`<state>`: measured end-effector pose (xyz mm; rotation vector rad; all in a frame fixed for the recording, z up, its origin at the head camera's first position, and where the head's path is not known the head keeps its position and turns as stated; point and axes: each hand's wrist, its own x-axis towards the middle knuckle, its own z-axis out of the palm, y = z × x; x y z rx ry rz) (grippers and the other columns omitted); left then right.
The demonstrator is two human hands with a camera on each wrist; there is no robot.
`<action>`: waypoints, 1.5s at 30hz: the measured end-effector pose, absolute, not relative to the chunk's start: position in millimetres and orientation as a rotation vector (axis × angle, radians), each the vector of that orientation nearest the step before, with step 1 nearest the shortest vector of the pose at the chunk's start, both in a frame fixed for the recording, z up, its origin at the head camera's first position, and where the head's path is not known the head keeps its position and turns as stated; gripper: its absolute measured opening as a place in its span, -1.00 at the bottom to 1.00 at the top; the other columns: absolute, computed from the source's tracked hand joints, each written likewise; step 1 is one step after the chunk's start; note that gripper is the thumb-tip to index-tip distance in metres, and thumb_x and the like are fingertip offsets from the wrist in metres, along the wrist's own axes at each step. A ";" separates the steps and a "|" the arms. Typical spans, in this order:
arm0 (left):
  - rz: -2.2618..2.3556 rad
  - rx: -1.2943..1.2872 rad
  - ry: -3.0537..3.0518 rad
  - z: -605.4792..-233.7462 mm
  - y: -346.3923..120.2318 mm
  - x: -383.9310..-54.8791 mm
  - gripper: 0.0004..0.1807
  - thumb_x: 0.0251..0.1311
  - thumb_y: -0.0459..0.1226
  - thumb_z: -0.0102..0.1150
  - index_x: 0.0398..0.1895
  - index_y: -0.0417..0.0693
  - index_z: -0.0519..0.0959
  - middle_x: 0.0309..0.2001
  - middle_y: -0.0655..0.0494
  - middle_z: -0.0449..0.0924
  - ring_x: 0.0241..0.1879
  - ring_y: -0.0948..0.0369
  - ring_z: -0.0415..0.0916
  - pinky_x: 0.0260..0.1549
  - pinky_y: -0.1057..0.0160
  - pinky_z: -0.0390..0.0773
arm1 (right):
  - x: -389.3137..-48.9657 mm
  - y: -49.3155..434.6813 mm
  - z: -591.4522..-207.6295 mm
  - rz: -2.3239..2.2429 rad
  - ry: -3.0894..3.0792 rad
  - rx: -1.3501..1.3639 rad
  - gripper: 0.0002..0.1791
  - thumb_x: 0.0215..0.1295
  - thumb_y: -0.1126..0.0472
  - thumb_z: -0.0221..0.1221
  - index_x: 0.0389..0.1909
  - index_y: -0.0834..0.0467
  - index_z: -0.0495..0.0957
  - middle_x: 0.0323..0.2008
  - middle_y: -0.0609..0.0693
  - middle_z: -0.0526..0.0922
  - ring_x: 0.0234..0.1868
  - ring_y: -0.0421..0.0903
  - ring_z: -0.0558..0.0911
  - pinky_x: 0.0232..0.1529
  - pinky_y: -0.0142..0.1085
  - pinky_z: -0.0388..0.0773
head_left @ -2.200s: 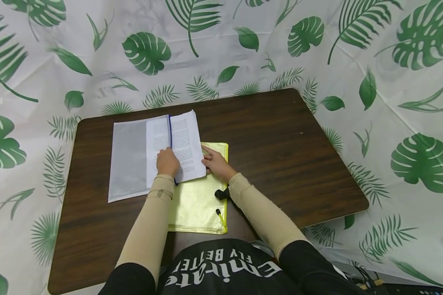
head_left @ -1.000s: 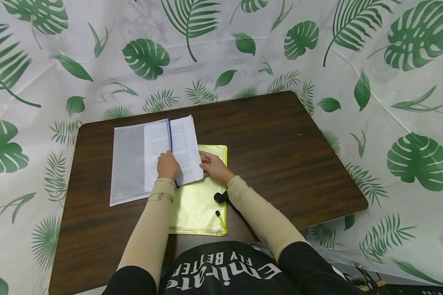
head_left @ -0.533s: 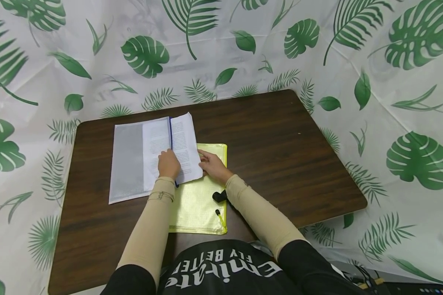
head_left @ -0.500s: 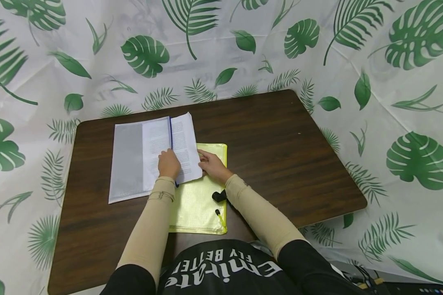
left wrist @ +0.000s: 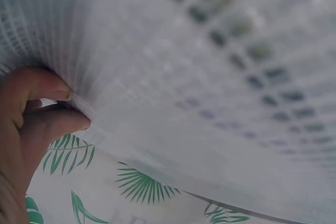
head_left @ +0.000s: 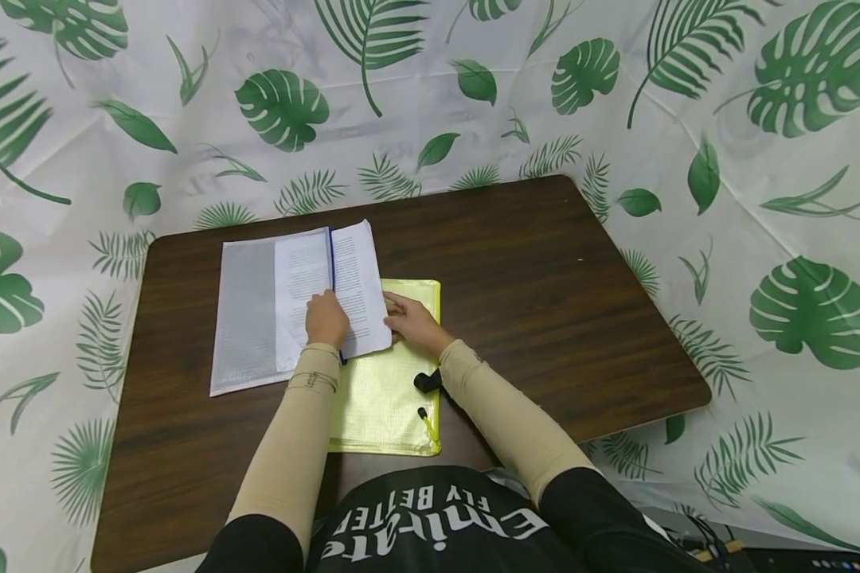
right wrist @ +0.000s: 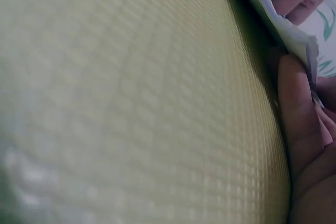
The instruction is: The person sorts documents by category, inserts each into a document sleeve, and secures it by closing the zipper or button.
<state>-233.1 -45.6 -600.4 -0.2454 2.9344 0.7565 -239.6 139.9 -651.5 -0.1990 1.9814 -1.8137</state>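
Note:
A translucent mesh zip pouch [head_left: 246, 318] with a blue zip edge lies at the table's left. Printed papers [head_left: 354, 270] sit partly inside it, their right portion sticking out past the blue edge. My left hand [head_left: 326, 320] pinches the pouch near its opening; thumb and finger close on the mesh in the left wrist view. At the papers' right edge, my right hand [head_left: 413, 325] grips the sheets, thumb on top and fingers underneath. In the right wrist view, the paper stack [right wrist: 296, 38] shows as a thick edge beside the right fingers. Below lies a yellow mesh zip pouch [head_left: 380, 406].
The brown wooden table [head_left: 516, 302] extends far to the right of both pouches. A black strap piece [head_left: 427, 382] is by the right wrist, and a yellow zip pull [head_left: 428, 423] lies on the yellow pouch. A leaf-print curtain [head_left: 401, 72] surrounds the table.
The papers have slid a little left, deeper into the translucent pouch, with my right hand moving along with them. My left hand keeps its place at the opening.

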 end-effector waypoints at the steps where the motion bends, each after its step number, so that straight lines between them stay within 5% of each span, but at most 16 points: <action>1: 0.764 -0.245 2.936 -600.9 -46.0 -232.8 -0.58 0.37 -0.49 -0.12 0.23 -0.58 0.41 0.10 -0.54 0.47 0.11 -0.35 0.48 0.10 -0.21 0.52 | -239.6 140.6 -652.3 -1.815 1.974 -0.200 -0.28 0.48 0.45 0.08 0.58 0.08 0.14 0.24 0.26 0.55 -0.12 0.03 0.73 -0.27 -0.18 0.72; 45: 0.703 -0.257 2.958 -606.8 -44.2 -234.8 -0.60 0.39 -0.46 -0.17 0.20 -0.57 0.41 0.06 -0.53 0.48 0.09 -0.34 0.50 0.06 -0.21 0.54 | -232.3 128.4 -646.3 -1.808 1.994 -0.159 -0.29 0.45 0.47 0.11 0.56 0.10 0.19 0.20 0.24 0.59 -0.12 0.02 0.74 -0.26 -0.21 0.72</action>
